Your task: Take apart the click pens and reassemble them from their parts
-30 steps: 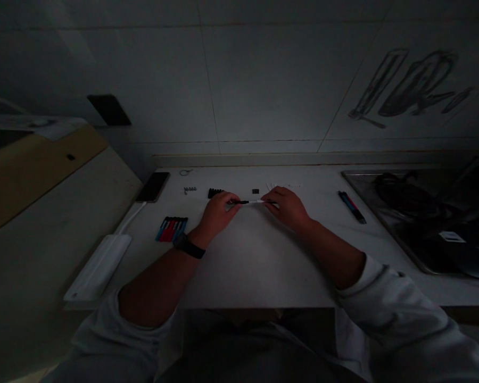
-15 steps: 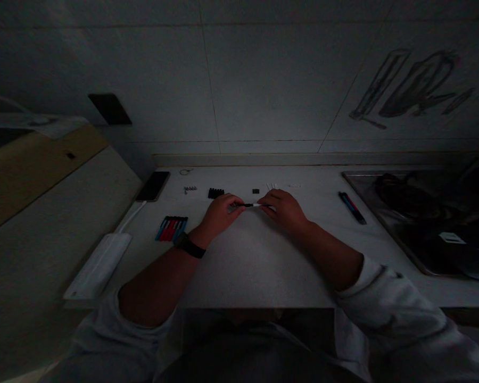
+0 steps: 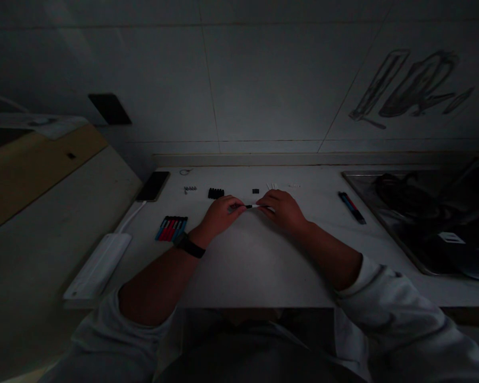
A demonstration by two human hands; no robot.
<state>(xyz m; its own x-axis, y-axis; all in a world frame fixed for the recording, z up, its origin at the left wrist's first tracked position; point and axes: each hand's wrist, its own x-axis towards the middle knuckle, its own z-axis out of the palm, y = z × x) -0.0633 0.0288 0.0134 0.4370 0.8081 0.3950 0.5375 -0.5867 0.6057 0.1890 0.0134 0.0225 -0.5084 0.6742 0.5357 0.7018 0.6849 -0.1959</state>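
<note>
My left hand (image 3: 222,214) pinches the black end of a slim pen part (image 3: 249,206) just above the counter. On the other side, my right hand (image 3: 284,209) has its fingers closed on the white end, so the piece lies level between both hands. Fingers hide both of its tips. A row of black pen pieces (image 3: 216,193) is just behind my left hand. Beyond my right fingertips are thin white sticks (image 3: 272,186) and a small black block of parts (image 3: 256,191). Red and blue pen barrels (image 3: 171,229) lie side by side left of my watch wrist.
Small metal springs or screws (image 3: 190,189) and tiny pale bits (image 3: 294,186) lie along the back of the counter (image 3: 259,266). A phone (image 3: 154,186) is cabled to a white power bank (image 3: 98,266). Pens (image 3: 352,208) lie beside a metal-rimmed sink (image 3: 387,226) with dark items.
The hands stay nearly in place. Both have shifted very slightly, and a little less of the black section shows between the fingers.
</note>
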